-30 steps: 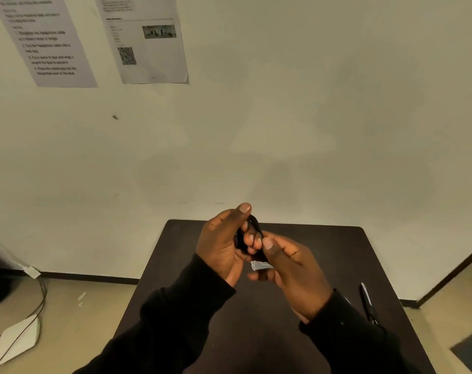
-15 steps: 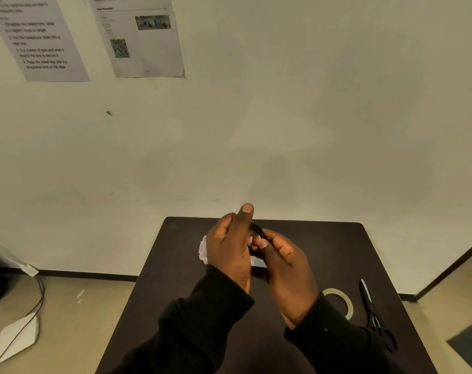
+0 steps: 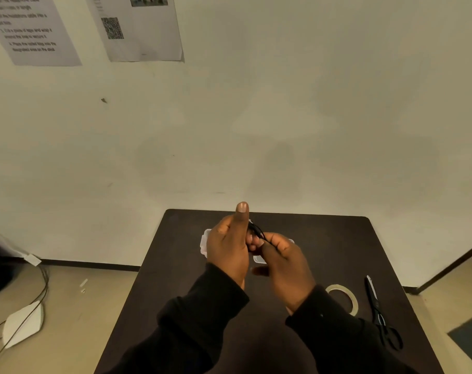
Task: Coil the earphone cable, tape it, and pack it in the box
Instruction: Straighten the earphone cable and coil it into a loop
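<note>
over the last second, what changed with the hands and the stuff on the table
The view tipped down, bringing the tape roll, scissors and clear box into sight. The left hand turned thumb-up; the right hand stayed close against it. Both still hold the black earphone cable above the table.

**Dark sleeves, bare hands**

Both arms wear long black sleeves of soft, slightly wrinkled cloth, loose at the forearm. Each ends in a thick cuff at the wrist. The left hand (image 3: 226,249) and the right hand (image 3: 285,268) are bare: no gloves. A tiny pale speck shows on the right sleeve (image 3: 337,330) near the cuff.
</note>
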